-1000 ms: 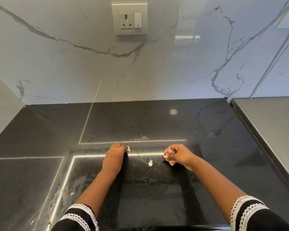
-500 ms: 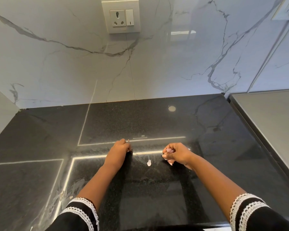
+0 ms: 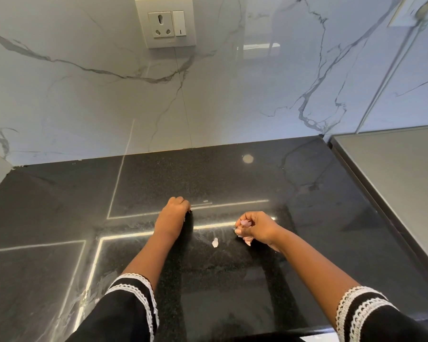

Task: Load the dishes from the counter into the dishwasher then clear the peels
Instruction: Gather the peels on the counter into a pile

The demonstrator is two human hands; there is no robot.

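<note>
Here both hands (image 3: 256, 227) (fingers curled) clutch peels (image 3: 244, 223); one scrap (image 3: 215, 242) lies between.

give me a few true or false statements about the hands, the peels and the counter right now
1. A loose peel scrap lies on the counter between the hands. True.
2. The right hand lies flat and open. False: its fingers curl round pale peels.
3. The left hand is on the counter with its fingers curled. True.
4. Dishes are stacked on the counter. False: none are in view.
5. A plug sits in the wall socket. False: it is empty.
</note>
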